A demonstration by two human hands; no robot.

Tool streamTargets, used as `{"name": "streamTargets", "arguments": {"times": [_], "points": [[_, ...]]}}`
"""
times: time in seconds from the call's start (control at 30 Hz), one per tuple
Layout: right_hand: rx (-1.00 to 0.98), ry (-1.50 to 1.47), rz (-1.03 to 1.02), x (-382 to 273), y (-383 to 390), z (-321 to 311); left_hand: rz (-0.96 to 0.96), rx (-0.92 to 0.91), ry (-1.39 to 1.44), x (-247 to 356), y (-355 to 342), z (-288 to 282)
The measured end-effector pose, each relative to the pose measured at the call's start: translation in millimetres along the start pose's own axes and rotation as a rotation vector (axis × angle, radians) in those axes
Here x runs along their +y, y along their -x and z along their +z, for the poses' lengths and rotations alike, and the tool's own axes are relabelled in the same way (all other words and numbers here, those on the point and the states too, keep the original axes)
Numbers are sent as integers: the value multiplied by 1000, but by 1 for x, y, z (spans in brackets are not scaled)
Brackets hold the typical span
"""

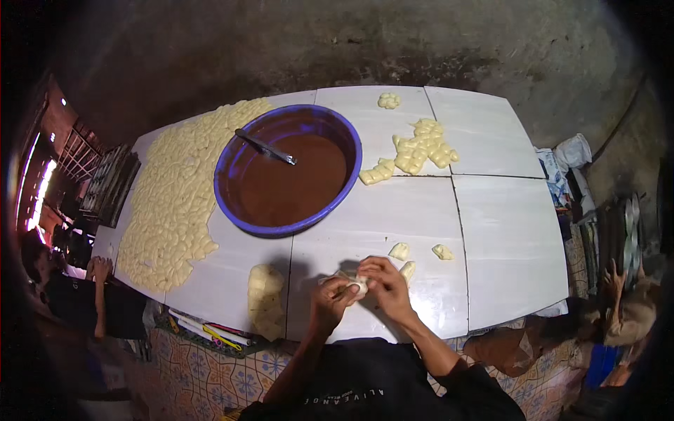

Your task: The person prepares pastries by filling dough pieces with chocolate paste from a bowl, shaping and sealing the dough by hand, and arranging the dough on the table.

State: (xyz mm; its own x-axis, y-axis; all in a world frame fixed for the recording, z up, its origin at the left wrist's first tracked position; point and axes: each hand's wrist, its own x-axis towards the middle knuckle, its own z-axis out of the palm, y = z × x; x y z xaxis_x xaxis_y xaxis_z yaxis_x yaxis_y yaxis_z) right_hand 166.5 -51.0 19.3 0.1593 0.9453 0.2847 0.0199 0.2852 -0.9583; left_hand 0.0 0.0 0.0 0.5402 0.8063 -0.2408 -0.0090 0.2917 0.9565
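Observation:
Near the front edge of the white tiled table (372, 210), my two hands meet over a small piece of pale dough (361, 286). My left hand (333, 303) pinches the dough from one side. The fingers of my right hand (387, 284) are curled closed on its other side. Just beyond my right hand lie small dough pieces (399, 251), with another dough piece (442, 252) a little to the right. A group of pressed-together dough pieces (265, 291) rests left of my left hand, partly in shadow. The dough's underside is hidden by my fingers.
A blue-purple basin (226, 210) holds brown paste and a dark-handled metal utensil (265, 146). Many dough pieces (168, 189) cover the table's left side; another dough cluster (425, 146) lies at back right. One person (98, 288) is at left, another (625, 309) at right.

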Motion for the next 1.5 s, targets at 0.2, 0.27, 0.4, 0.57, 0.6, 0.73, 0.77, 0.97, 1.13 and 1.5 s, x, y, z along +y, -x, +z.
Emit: {"name": "streamTargets", "arguments": {"times": [0.2, 0.27, 0.4, 0.57, 0.6, 0.73, 0.77, 0.97, 1.13, 1.5], "points": [[123, 235, 229, -7, 46, -9, 86, 34, -53, 1, 19, 42], [194, 123, 355, -7, 54, -5, 238, 0, -150, -5, 22, 46], [-285, -268, 730, 17, 64, -36, 271, -214, 80, -3, 25, 44], [-97, 14, 355, 59, 58, -34, 356, 9, 9, -5, 20, 40], [-116, 127, 322, 64, 54, -34, 317, 103, 28, -4, 17, 36], [15, 319, 232, 64, 29, -42, 376, 245, -250, -9, 12, 9], [114, 673, 127, 48, 20, -48, 415, 251, -396, -8, 14, 3], [35, 645, 313, 140, -12, -100, 348, 167, -97, -17, -1, 35], [-119, 222, 156, 9, -18, -12, 187, 268, 33, 4, 5, 28], [-112, -6, -65, 15, -16, 17, -32, -8, 1073, -3, -9, 33]]}}
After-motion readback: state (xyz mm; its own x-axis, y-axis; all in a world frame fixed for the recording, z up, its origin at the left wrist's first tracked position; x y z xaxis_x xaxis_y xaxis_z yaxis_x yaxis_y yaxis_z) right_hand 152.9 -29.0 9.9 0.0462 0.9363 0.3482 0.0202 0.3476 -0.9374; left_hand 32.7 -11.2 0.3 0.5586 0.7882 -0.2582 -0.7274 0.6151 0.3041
